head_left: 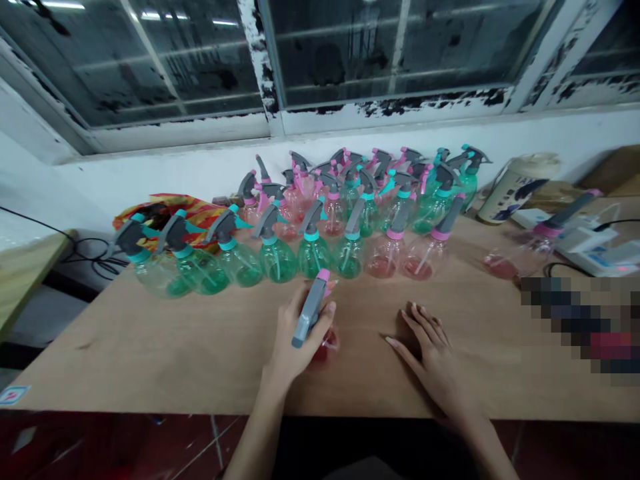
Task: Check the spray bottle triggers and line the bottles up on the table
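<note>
My left hand (295, 333) is wrapped round a pink spray bottle (327, 345) near the front of the table, its grey and pink trigger head rising above the fingers. Much of that bottle is hidden by the hand. To its right, my right hand (430, 347) rests on the wooden tabletop with fingers spread, holding nothing. Beyond the hands stands a row of spray bottles: several green ones (279, 261) with grey and turquoise heads, then two pink ones (419, 261) at the right end.
More spray bottles (333, 217) crowd behind the row by the wall. One pink spray bottle (520, 250) stands apart at right, near a white power strip (600, 247) and a white cylindrical container (517, 187). A red and yellow bag (200, 217) lies back left. Black cables (95, 257) hang left.
</note>
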Available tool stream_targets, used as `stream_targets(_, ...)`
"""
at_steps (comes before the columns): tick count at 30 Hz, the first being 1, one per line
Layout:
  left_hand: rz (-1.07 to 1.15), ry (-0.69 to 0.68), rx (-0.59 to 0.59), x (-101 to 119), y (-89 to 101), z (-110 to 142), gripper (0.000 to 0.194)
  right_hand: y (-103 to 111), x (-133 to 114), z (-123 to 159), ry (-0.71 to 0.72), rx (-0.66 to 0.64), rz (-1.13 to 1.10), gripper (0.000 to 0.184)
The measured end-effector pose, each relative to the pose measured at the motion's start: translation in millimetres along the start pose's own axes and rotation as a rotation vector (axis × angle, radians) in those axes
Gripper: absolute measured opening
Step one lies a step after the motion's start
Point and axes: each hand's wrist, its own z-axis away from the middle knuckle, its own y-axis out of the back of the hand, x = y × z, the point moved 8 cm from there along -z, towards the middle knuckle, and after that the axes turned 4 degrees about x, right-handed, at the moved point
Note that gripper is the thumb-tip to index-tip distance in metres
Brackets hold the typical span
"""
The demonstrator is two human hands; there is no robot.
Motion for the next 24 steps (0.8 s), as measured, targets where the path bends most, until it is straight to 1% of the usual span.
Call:
stream_targets(3,-0.048,-0.031,-0.020,4.3,-0.4,-0.5,0.024,0.1,-0.3,-0.3,-0.004,0.001,0.006,0.067)
stream_targets(5,-0.060,-0.042,-0.056,7.4,-1.2,-0.8,0.026,-0.2,-1.8,-0.9,-0.008,0.000,0.013,0.067)
stream_targets(8,-0.059,-0.029,-0.110,9.8,-2.4,-1.1,0.031,-0.5,-7.0,-3.4,-0.007,0.010,0.029,0.067)
stream_targets(11,-0.040,-0.025,-0.126,11.9,-3.0,-1.3,0.031,-3.2,-14.4,-7.3,0.009,0.005,0.040,0.068)
stream_targets(14,-0.016,-0.040,-0.116,13.5,-4.2,-1.3,0.028,-8.0,-22.2,-10.5,0.042,-0.020,0.046,0.069)
stream_targets(18,-0.001,-0.028,-0.079,10.0,-5.6,-1.4,0.023,-12.4,-29.1,-11.6,0.083,-0.041,0.051,0.068)
stream_targets(21,-0.021,-0.015,-0.040,7.1,-5.0,-2.5,0.018,-13.1,-30.5,-11.2,0.089,-0.050,0.059,0.068)
stream_targets(24,-0.015,0.010,-0.029,4.0,-4.8,-3.6,0.017,-11.6,-30.1,-11.1,0.077,-0.055,0.054,0.066)
